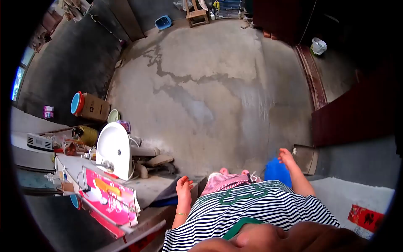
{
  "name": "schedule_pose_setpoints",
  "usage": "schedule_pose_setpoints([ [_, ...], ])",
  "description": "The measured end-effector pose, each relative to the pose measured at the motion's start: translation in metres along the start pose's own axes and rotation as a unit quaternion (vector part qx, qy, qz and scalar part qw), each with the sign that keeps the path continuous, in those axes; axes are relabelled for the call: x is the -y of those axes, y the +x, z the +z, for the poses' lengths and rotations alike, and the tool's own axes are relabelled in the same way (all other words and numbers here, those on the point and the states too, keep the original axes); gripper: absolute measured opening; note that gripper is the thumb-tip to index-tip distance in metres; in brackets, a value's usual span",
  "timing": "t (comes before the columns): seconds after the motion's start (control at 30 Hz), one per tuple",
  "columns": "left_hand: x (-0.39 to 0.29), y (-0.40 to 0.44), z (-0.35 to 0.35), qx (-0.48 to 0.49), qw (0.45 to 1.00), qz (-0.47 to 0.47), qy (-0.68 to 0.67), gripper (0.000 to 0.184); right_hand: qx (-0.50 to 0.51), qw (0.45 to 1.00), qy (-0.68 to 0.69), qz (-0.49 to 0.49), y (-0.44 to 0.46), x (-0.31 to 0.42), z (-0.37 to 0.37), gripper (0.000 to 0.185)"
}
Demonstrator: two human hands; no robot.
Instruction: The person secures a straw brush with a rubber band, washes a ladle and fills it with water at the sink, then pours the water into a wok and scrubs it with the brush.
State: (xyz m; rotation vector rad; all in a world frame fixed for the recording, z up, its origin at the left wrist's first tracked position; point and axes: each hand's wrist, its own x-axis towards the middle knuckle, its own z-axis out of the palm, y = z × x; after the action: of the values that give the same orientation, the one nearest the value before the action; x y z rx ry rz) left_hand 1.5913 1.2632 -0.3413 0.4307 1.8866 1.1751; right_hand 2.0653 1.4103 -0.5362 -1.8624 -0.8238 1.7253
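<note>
The left hand (184, 189) hangs loose and empty near the sink (111, 140). The right hand (287, 157), half-open, empty, is beside a blue object (277, 173).

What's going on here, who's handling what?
A person in a striped shirt is on a concrete floor, with nothing visible in either hand. The left hand is raised, fingers slightly curled, near the counter side with the white sink. The right hand is raised near a blue object I can't identify.
</note>
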Motion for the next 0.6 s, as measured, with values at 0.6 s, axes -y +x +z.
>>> schedule_pose_setpoints([
  [0.6,-0.265,0.452,0.258,0.147,0.978,0.139,0.051,0.034,-0.114,0.946,0.036,0.301,0.212,0.03,-0.008,0.012],
])
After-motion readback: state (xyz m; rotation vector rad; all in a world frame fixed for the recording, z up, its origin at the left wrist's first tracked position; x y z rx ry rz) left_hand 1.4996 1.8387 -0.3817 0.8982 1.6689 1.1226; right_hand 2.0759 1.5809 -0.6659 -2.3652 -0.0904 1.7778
